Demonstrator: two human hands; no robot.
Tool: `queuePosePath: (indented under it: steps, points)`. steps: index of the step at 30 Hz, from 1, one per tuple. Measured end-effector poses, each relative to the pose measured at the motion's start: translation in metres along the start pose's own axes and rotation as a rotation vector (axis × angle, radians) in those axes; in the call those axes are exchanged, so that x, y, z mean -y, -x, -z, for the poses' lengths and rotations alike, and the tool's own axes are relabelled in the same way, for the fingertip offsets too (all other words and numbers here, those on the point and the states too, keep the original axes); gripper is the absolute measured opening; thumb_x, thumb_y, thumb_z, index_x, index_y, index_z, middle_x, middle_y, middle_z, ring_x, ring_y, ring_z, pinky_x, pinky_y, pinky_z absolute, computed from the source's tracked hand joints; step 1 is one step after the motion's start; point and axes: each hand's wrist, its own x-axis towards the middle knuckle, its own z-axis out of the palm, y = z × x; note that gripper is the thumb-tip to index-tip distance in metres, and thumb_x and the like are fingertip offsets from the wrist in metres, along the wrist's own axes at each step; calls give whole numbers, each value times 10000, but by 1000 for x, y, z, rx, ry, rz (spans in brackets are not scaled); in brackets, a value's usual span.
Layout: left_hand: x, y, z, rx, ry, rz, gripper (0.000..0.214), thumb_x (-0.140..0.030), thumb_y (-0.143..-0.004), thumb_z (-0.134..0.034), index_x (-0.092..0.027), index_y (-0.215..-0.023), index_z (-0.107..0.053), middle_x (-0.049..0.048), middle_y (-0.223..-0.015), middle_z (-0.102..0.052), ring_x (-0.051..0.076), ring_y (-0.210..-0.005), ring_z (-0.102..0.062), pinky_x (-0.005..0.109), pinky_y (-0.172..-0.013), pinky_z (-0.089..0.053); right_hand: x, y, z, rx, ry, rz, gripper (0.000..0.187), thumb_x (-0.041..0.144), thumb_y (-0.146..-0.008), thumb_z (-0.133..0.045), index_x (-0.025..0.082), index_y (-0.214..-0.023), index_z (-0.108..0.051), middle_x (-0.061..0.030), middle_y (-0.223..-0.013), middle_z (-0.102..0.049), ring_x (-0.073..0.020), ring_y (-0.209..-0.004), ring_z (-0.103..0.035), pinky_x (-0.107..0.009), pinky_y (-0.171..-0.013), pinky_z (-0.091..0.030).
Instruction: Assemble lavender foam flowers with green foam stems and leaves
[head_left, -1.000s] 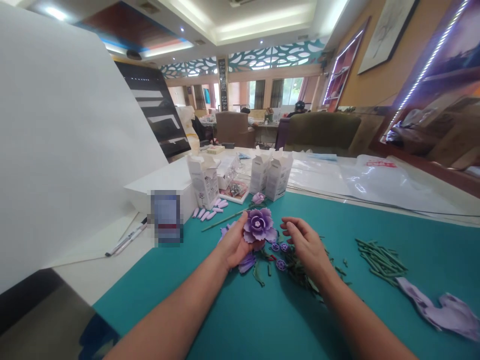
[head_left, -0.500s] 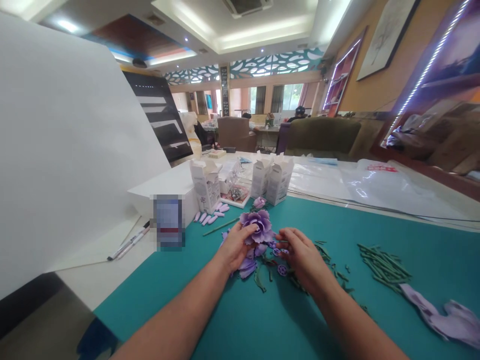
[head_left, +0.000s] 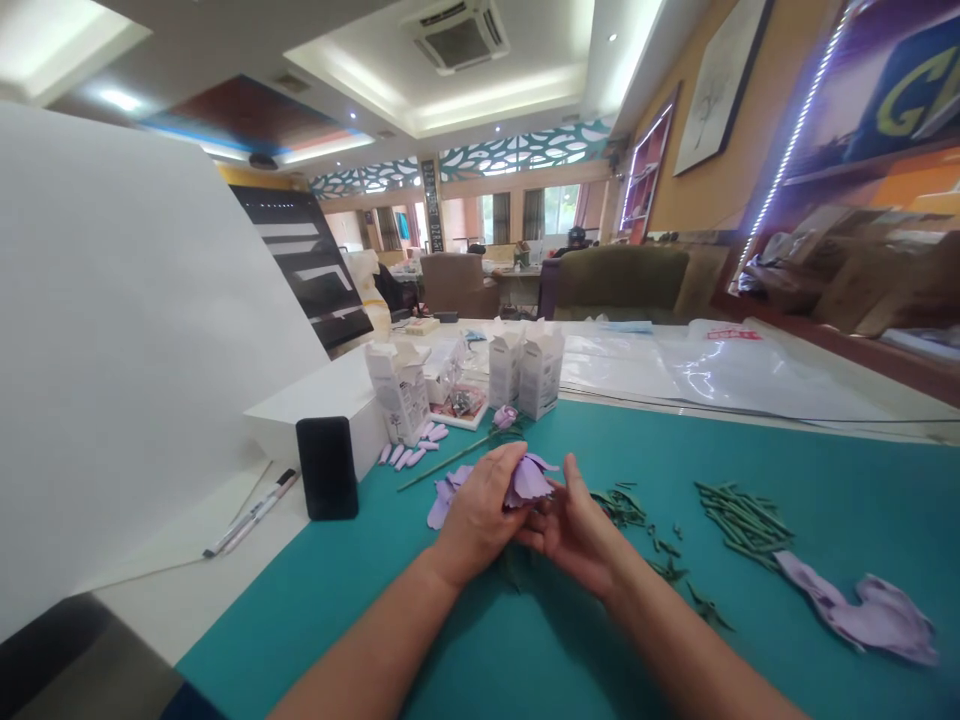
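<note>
My left hand [head_left: 480,510] is closed over a purple paper flower [head_left: 529,481], whose petals stick out to the right of my fingers. My right hand [head_left: 574,525] meets it from below, fingers curled under the flower and touching my left hand; what those fingers pinch is hidden. Both hands hover just above the teal mat [head_left: 825,470]. A loose purple petal [head_left: 444,500] lies to the left of my left hand. A small purple bud on a green stem [head_left: 501,418] lies beyond the hands.
Small green stem pieces [head_left: 739,505] lie scattered to the right, with purple paper scraps [head_left: 862,610] further right. A black phone [head_left: 327,468] stands at the mat's left edge beside pens [head_left: 251,512]. White cartons [head_left: 401,390] and pale purple tips [head_left: 409,455] sit behind.
The flower has been turned face down and my left hand has closed over it. My right hand has left the small parts on the mat and come under the flower.
</note>
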Motion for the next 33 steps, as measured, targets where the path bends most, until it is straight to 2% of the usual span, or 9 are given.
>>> queuePosePath:
  steps: [4,7,9,11,13,15,17,22,33]
  points:
    - [-2,2,-1,101,-66,-66,595,-157,-748,-674,-265,-1310,-514,82,-1372,-512,257,-1296,-427,400,-1131,-260,1,-4,4,13,-27,3,521,572,-947,-300,176,-917,-637,-76,-776,-713,-199,-739,-680,-354,-708,-539]
    - [-9,4,0,185,-49,-62,768,-289,-618,-817,-259,-1321,-508,106,-1390,-493,307,-1315,-396,428,-1134,-239,3,-7,6,7,-64,-7,490,547,-946,-343,163,-937,-647,-73,-788,-719,-198,-756,-678,-342,-723,-535]
    - [-12,1,4,172,-27,-47,827,-351,-563,-847,-249,-1313,-513,119,-1388,-493,326,-1315,-386,434,-1132,-228,7,-8,8,-14,-82,4,453,525,-945,-371,162,-961,-643,-66,-791,-720,-197,-751,-677,-349,-735,-535]
    - [-9,-8,11,62,-45,-16,694,-364,-656,-784,-238,-1289,-528,118,-1353,-521,309,-1287,-415,417,-1112,-254,11,-11,11,-47,-89,23,422,496,-953,-372,166,-977,-634,-62,-786,-718,-196,-729,-677,-365,-742,-537]
    - [2,-23,20,-76,-143,45,490,-335,-777,-662,-226,-1242,-553,108,-1277,-567,279,-1220,-476,393,-1068,-309,15,-14,16,-90,-90,47,401,479,-958,-374,167,-959,-625,-63,-767,-716,-190,-690,-674,-372,-733,-541]
    - [20,-40,28,-124,-364,152,369,-279,-831,-565,-207,-1192,-571,103,-1169,-610,255,-1113,-540,365,-997,-370,19,-17,20,-133,-89,75,386,468,-957,-385,164,-924,-620,-64,-738,-710,-186,-655,-669,-370,-714,-546]
    - [40,-58,35,-20,-550,242,294,-235,-832,-530,-189,-1110,-611,103,-1109,-634,245,-1065,-559,338,-956,-389,22,-19,24,-164,-87,97,373,459,-954,-396,160,-921,-616,-62,-715,-705,-187,-635,-665,-369,-697,-553]
    - [81,-89,31,118,-673,360,297,-207,-745,-610,-179,-1038,-652,120,-1088,-666,276,-1052,-576,318,-887,-401,27,-18,25,-192,-90,127,358,443,-957,-395,162,-955,-616,-50,-706,-707,-182,-614,-658,-364,-678,-566]
    - [119,-116,5,268,-819,484,278,-328,-730,-637,-176,-959,-686,124,-989,-702,274,-935,-636,302,-738,-430,36,-21,29,-218,-127,190,328,428,-972,-371,191,-943,-596,-22,-708,-711,-181,-625,-676,-329,-648,-561]
